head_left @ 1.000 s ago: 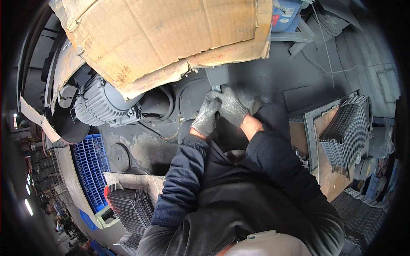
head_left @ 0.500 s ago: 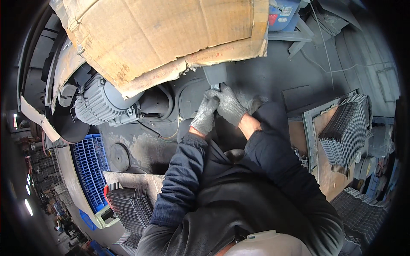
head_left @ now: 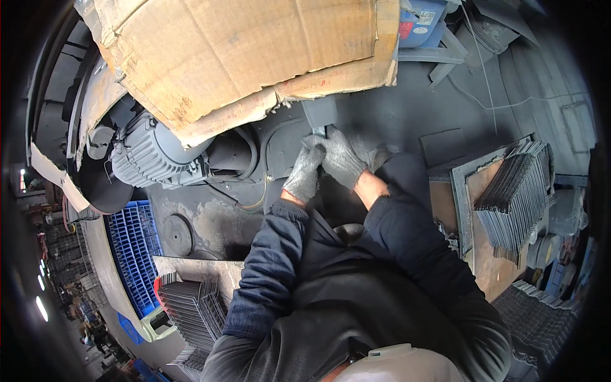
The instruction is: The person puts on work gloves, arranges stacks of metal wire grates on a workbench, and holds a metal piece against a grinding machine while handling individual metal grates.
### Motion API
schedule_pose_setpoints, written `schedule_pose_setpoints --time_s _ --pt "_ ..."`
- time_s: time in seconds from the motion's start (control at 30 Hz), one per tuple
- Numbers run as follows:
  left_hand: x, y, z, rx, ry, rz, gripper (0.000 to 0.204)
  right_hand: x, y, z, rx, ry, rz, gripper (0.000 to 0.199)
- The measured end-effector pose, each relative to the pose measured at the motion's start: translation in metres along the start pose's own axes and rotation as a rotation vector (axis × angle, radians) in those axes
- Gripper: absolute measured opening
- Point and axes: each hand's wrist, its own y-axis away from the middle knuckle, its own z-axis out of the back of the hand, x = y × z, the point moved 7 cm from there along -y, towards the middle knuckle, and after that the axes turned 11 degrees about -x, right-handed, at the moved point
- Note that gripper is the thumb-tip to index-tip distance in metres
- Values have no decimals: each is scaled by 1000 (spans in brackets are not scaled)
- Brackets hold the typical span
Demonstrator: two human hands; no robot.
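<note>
Both my hands wear grey knit gloves and are drawn together in front of me, below the torn edge of the cardboard. My left hand (head_left: 305, 170) is closed, its fingers against the right one. My right hand (head_left: 342, 158) is closed too, thumb side toward the left. A short, pale metal edge (head_left: 319, 131) shows at the fingertips, just under a grey machine part (head_left: 320, 111); the gloves hide the rest, so what they grip cannot be made out.
A large cardboard sheet (head_left: 242, 51) overhangs the work spot. Left stand a finned electric motor (head_left: 145, 149) and a blue plastic crate (head_left: 135, 251). Stacks of bent metal pieces lie at lower left (head_left: 194, 309) and right (head_left: 514, 197). A blue bin (head_left: 420, 25) sits at upper right.
Hardly anything differs. My hands stay together at the same spot, with only a very slight shift of the right hand and forearm.
</note>
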Motion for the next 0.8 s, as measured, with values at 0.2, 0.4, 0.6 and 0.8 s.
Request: schedule_pose_setpoints --time_s 0.2,0.4,0.6,0.8 --pt "1 -8 2 18 -99 -130 44 -3 -6 0 -45 37 127 28" --pt "-9 5 -17 34 95 0 45 1 -1 3 -78 -90 49 22" --pt "-1 -1 -14 78 120 44 49 11 -1 9 -31 281 16 24" --pt "0 -4 -17 141 118 0 52 8 -3 12 -40 225 146 27"
